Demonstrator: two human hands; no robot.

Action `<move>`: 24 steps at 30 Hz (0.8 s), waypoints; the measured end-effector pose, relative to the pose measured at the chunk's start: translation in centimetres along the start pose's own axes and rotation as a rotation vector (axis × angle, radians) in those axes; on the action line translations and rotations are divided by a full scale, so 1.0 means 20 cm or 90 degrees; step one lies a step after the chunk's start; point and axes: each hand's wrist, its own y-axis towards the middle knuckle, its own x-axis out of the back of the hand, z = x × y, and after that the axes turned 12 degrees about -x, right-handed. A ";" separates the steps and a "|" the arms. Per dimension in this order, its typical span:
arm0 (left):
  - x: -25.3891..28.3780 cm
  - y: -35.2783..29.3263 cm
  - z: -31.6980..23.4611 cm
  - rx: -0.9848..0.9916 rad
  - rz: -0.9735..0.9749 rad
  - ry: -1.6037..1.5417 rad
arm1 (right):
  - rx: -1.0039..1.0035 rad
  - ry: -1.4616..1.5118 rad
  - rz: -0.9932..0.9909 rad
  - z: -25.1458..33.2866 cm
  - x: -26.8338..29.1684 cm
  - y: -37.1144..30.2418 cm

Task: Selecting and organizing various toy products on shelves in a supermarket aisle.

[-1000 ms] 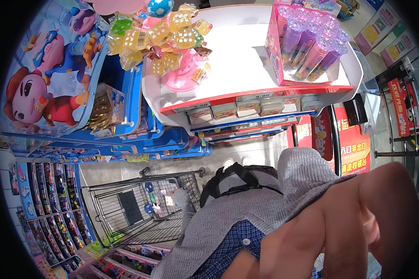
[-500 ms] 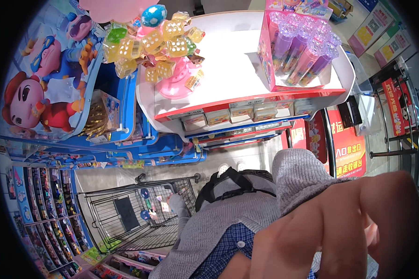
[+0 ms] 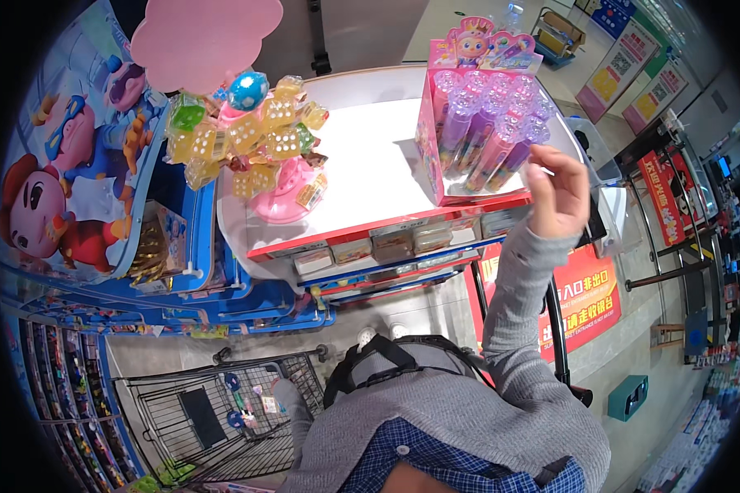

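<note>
My right hand [image 3: 561, 193] is raised at the front right corner of a white display stand. Its fingers are loosely bent and apart from the thumb, with nothing visible in them. Just beyond the fingertips, several pink and purple tubes with clear, faceted caps [image 3: 495, 123] stand upright in a pink cardboard display box [image 3: 427, 135]. I cannot tell whether the fingers touch the nearest tube. Low on the left, my left hand [image 3: 283, 393] is closed on the handle end of a black wire shopping cart [image 3: 168, 411]. Inside the cart lie small blue and white items [image 3: 237, 403].
Dice-shaped candies [image 3: 255, 140] cluster on a pink stand at the left of the white display stand [image 3: 370, 156]. A cartoon-printed panel [image 3: 66, 205] and blue shelving [image 3: 255, 304] flank it. A red floor sign [image 3: 580, 304] and black rail [image 3: 561, 329] lie right.
My right hand has moved from close in front of the camera, away to the tubes on the stand. The view has shifted slightly. My left hand stays on the cart.
</note>
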 end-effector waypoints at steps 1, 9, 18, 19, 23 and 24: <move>-0.01 0.03 0.01 0.004 -0.027 -0.014 | 0.016 -0.129 -0.031 -0.03 0.02 0.01; -0.01 0.23 -0.01 0.047 -0.230 -0.108 | 0.110 -0.463 -0.123 -0.18 0.00 0.08; 0.21 0.38 -0.09 0.122 -0.476 -0.200 | 0.180 -0.591 -0.188 -0.15 -0.01 0.15; 0.24 0.39 -0.10 0.132 -0.504 -0.210 | 0.182 -0.590 -0.188 -0.15 -0.01 0.15; 0.38 0.43 -0.15 0.175 -0.615 -0.251 | 0.199 -0.652 -0.161 -0.15 -0.03 0.17; 0.41 0.45 -0.16 0.186 -0.644 -0.260 | 0.209 -0.640 -0.140 -0.15 -0.03 0.18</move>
